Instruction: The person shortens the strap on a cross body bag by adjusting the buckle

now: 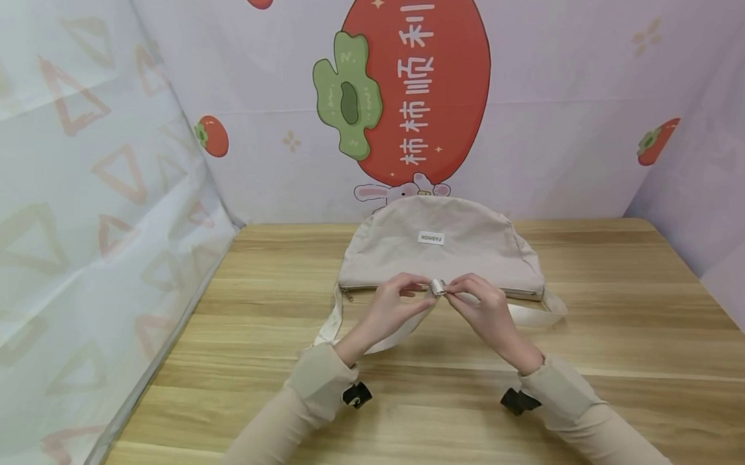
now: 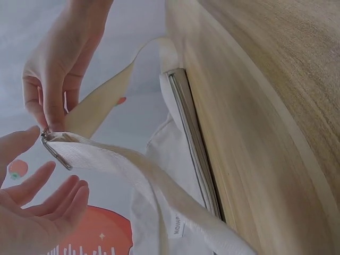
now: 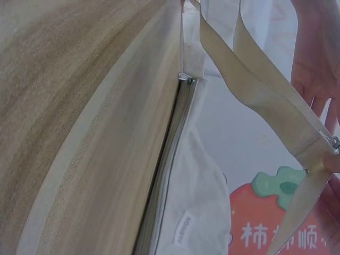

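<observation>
A beige bag point(image 1: 439, 262) with a FASHION label lies on the table, its zipper edge toward me. Its pale webbing strap point(image 2: 111, 154) is lifted in front of the bag and passes through a metal buckle point(image 1: 437, 287). My right hand point(image 1: 483, 308) pinches the strap right at the buckle, thumb against fingers. On the buckle's other side is my left hand point(image 1: 397, 305), its fingers spread and fairly straight. The left thumb and index fingertips are right at the buckle's edge in the left wrist view.
The wooden table point(image 1: 251, 365) runs up to a printed cloth backdrop point(image 1: 264, 167) behind the bag. Another cloth point(image 1: 102, 216) hangs along the left side. The zipper pull point(image 3: 186, 78) sits at one end of the bag's zipper.
</observation>
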`<move>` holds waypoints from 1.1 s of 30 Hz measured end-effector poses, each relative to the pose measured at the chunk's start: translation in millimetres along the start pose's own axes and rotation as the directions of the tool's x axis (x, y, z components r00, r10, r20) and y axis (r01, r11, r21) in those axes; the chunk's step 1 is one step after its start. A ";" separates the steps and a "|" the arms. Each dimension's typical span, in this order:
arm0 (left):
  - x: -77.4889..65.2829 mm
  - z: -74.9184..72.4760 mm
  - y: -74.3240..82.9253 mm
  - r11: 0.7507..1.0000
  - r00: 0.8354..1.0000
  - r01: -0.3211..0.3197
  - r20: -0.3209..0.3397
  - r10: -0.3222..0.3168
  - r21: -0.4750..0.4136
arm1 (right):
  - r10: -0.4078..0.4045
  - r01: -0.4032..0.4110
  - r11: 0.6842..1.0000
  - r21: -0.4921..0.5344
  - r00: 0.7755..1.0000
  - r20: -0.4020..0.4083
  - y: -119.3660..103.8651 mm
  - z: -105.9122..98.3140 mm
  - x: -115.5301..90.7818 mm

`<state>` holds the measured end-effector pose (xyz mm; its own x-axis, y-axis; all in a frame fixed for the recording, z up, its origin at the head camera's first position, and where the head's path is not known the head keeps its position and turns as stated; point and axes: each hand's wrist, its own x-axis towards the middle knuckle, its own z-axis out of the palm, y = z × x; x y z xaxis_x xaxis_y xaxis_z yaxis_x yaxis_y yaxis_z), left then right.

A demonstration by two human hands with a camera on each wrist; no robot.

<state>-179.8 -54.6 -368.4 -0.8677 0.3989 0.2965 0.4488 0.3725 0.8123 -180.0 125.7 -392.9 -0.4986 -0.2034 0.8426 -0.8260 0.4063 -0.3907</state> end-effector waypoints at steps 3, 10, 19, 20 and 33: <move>1.2 3.4 -1.7 1.000 1.000 -0.005 -0.013 0.004 -0.017 | 0.000 0.000 1.000 0.010 1.000 0.003 0.5 0.8 -0.8; 5.2 8.3 -7.2 0.996 1.000 -0.007 -0.004 0.006 -0.088 | -0.004 0.004 1.000 0.029 1.000 0.006 0.8 2.2 -1.5; 4.2 8.2 1.5 0.987 1.000 -0.001 -0.014 -0.001 -0.158 | 0.008 -0.009 0.999 0.038 1.000 0.025 0.3 2.7 -2.4; 3.3 7.0 5.1 0.986 1.000 -0.005 -0.014 0.003 -0.165 | 0.010 -0.011 0.999 0.035 1.000 0.029 0.5 2.6 -3.0; -5.1 -8.3 16.5 0.979 0.999 0.001 -0.035 -0.008 -0.203 | 0.006 -0.005 0.999 -0.038 1.000 0.030 10.4 -12.4 -11.8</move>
<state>-169.7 -57.5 -352.3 -0.8783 0.3665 0.3071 0.3952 0.1950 0.8977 -179.5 143.4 -402.3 -0.5112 -0.2280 0.8287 -0.8132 0.4405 -0.3804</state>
